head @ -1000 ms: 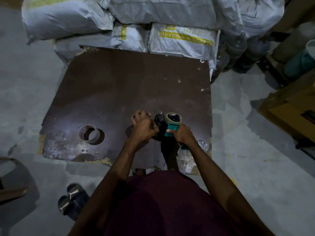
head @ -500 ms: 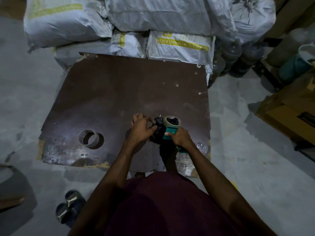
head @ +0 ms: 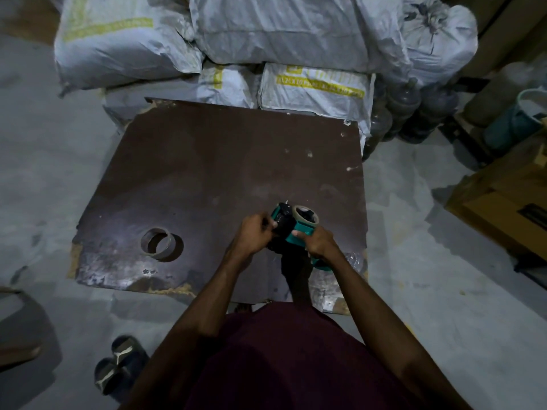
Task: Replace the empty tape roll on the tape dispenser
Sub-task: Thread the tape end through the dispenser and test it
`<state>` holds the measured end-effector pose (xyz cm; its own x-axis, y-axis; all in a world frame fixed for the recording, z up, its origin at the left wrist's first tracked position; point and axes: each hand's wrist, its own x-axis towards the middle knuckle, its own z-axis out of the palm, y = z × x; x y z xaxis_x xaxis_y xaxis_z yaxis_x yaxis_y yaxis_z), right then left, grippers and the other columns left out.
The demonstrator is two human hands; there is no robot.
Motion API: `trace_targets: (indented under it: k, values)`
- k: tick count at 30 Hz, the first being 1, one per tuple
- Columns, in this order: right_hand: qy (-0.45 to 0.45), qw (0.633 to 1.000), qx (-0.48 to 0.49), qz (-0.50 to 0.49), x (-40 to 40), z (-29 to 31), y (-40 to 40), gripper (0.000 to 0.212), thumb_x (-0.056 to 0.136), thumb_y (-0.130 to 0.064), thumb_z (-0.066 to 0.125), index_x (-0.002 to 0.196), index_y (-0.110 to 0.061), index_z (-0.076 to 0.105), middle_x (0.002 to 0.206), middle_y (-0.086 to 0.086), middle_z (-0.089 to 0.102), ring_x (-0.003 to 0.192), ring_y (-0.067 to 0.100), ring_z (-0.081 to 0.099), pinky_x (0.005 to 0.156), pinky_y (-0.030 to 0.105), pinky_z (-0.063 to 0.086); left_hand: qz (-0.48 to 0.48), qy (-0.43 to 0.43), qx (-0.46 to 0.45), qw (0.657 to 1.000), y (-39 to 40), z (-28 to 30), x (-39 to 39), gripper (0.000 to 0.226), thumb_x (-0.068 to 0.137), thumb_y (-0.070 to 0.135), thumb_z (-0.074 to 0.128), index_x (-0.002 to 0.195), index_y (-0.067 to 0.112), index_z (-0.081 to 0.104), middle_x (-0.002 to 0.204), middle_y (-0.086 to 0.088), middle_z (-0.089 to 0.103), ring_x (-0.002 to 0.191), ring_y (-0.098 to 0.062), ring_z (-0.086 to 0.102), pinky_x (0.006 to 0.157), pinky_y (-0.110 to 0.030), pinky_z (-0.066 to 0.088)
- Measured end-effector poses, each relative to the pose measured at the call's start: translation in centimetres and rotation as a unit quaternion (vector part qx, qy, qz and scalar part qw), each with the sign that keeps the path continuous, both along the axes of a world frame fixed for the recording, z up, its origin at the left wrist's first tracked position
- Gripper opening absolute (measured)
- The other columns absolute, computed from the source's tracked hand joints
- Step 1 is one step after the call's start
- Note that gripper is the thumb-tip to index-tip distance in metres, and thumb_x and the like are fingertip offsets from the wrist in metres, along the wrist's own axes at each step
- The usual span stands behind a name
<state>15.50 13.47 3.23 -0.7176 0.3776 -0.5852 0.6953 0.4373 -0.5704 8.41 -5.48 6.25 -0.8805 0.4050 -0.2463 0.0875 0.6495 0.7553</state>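
Observation:
A teal and black tape dispenser is held just above the near right part of the dark brown board. A pale roll of tape sits on its right side. My right hand grips the teal handle from below. My left hand is closed on the dispenser's black left end, fingers curled on it. A bare brown cardboard tape core lies flat on the board's near left, apart from both hands.
White woven sacks are stacked behind the board. Dark plastic bottles stand at the back right, with a teal bucket and cardboard boxes further right. A pair of sandals lies on the concrete floor at the near left.
The dispenser has tilted a little, its teal front now showing at the left. My left hand's fingers have curled tighter onto the black end. The view has shifted slightly.

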Motion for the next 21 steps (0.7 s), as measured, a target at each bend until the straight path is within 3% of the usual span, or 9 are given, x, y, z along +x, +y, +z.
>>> trace_targets:
  k: [4,7,10,13,16,21]
  values:
    - [0.003,0.999,-0.037,-0.027,0.3,1.0,0.5,0.058,0.085,-0.056,0.071,0.129,-0.019,0.065,0.125,0.007,0.066,0.111,0.027,0.063,0.089,0.033,0.048,-0.029,0.028,-0.018,0.999,0.5,0.2,-0.2,0.008,0.086,0.012,0.063,0.08,0.009,0.067,0.071,-0.007,0.067,0.069,-0.028,0.066,0.057,-0.021,0.032]
    - [-0.005,0.996,-0.083,-0.037,0.7,1.3,1.2,0.057,0.086,-0.056,0.071,0.129,-0.018,0.066,0.122,0.006,0.065,0.109,0.026,0.063,0.087,0.034,0.049,-0.058,0.067,-0.024,0.996,0.7,0.5,-0.4,0.023,0.072,0.014,0.053,0.076,-0.003,0.068,0.075,-0.022,0.071,0.073,-0.039,0.067,0.066,-0.027,0.035]
    - [-0.007,0.994,-0.101,-0.03,0.8,1.1,1.7,0.057,0.084,-0.058,0.071,0.125,-0.018,0.067,0.123,0.008,0.069,0.109,0.028,0.066,0.094,0.04,0.054,-0.067,0.072,-0.037,0.995,0.8,0.4,-0.6,0.031,0.069,0.017,0.048,0.078,-0.006,0.067,0.078,-0.027,0.07,0.075,-0.04,0.065,0.063,-0.032,0.039]
    - [-0.032,0.994,-0.103,-0.006,0.8,1.4,2.1,0.067,0.082,-0.065,0.07,0.122,-0.011,0.066,0.113,0.011,0.071,0.096,0.026,0.069,0.076,0.034,0.053,-0.056,0.058,-0.045,0.996,0.9,-0.2,-1.2,0.031,0.073,0.02,0.048,0.08,-0.002,0.067,0.082,-0.025,0.071,0.078,-0.041,0.066,0.064,-0.031,0.038]
    - [-0.058,0.989,-0.137,0.002,1.2,1.9,2.5,0.076,0.079,-0.071,0.069,0.115,-0.004,0.065,0.092,0.013,0.073,0.07,0.021,0.068,0.057,0.03,0.053,-0.03,0.028,-0.034,0.999,1.0,-0.5,-1.6,0.013,0.082,0.009,0.06,0.08,0.001,0.07,0.079,-0.016,0.072,0.08,-0.036,0.069,0.064,-0.025,0.035]
    - [-0.056,0.976,-0.209,-0.02,1.9,2.5,2.0,0.079,0.079,-0.073,0.066,0.111,-0.001,0.065,0.078,0.014,0.067,0.058,0.019,0.062,0.052,0.031,0.051,0.006,0.029,0.013,0.999,1.3,0.4,-1.8,0.013,0.084,0.001,0.066,0.083,0.01,0.075,0.078,-0.009,0.074,0.081,-0.027,0.072,0.067,-0.023,0.04]
